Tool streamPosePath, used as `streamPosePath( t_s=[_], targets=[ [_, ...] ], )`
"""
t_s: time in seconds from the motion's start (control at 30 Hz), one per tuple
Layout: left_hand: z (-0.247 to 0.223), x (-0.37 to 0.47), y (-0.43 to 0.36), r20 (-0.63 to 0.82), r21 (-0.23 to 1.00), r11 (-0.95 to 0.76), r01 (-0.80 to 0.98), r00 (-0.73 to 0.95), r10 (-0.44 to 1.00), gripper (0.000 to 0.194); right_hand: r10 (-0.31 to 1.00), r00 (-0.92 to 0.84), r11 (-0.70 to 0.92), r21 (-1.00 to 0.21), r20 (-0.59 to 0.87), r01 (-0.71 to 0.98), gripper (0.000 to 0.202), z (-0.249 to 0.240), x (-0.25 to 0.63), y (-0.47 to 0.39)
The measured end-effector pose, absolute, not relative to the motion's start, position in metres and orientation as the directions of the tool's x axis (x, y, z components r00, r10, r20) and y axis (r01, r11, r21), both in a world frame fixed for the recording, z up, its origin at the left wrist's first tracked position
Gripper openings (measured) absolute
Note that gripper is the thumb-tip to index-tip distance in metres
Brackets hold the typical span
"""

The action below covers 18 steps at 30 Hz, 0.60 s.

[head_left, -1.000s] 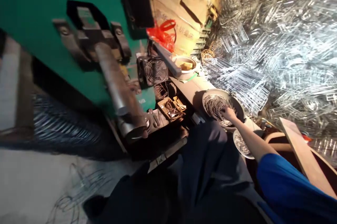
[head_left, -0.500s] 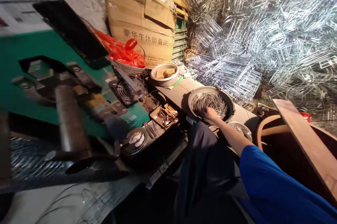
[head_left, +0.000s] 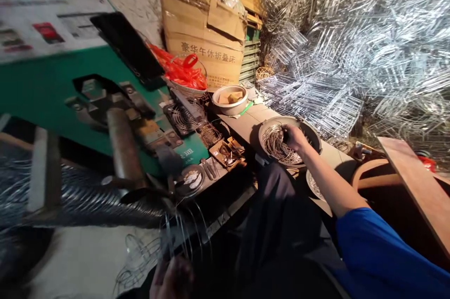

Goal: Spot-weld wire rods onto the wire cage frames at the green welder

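My right hand (head_left: 295,138) is inside a round grey basin (head_left: 315,137), its fingers closed on some of the thin bent wire pieces (head_left: 276,142) heaped there. The darkened fingertips are partly hidden among the wires. At the bottom of the view my left hand (head_left: 172,279) is blurred, its fingers curled. Several thin curved wires (head_left: 186,231) rise from it, smeared by motion, and it seems to hold them. A green machine (head_left: 38,88) with a metal tube (head_left: 123,146) stands to the left.
Beside the basin is a bowl of small metal pieces (head_left: 314,184). A white bowl (head_left: 230,108) stands further back, before a cardboard box (head_left: 202,32). Shiny wire racks (head_left: 316,95) pile up at right. A board (head_left: 415,186) lies across a brown tub (head_left: 369,168).
My right hand has shifted up and right within the basin, lifting slightly among the wires. My left hand has come into view at the bottom with wires above it. The view has swung slightly left.
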<state>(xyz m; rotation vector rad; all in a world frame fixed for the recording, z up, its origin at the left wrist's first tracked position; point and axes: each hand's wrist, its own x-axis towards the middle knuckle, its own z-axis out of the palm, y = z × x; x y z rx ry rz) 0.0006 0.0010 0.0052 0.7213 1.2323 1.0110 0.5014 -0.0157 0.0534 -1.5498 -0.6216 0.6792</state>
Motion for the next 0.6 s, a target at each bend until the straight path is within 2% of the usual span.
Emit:
streamPosePath(
  t_s=[0.17, 0.3, 0.4, 0.6],
  targets=[
    [0.007, 0.013, -0.003, -0.332, 0.884, 0.314, -0.346, 0.009, 0.943, 0.065, 0.918, 0.354, -0.172, -0.984, -0.176, -0.045, 0.019, 0.088, 0.441, -0.016],
    [0.013, 0.017, -0.005, -0.266, 0.887, 0.247, -0.391, 0.005, 0.964, 0.074, 0.962, 0.147, -0.249, -0.962, -0.232, 0.113, 0.028, 0.087, 0.398, 0.003],
    [0.013, 0.013, -0.007, -0.252, 0.891, 0.224, -0.395, -0.02, 0.968, 0.076, 0.971, 0.164, -0.207, -0.951, -0.172, 0.229, 0.037, 0.075, 0.364, 0.019],
    [0.017, 0.002, -0.014, -0.241, 0.885, 0.205, -0.418, -0.036, 0.97, 0.079, 0.958, 0.286, -0.059, -0.989, -0.017, 0.137, 0.053, 0.038, 0.304, 0.027]
  ],
)
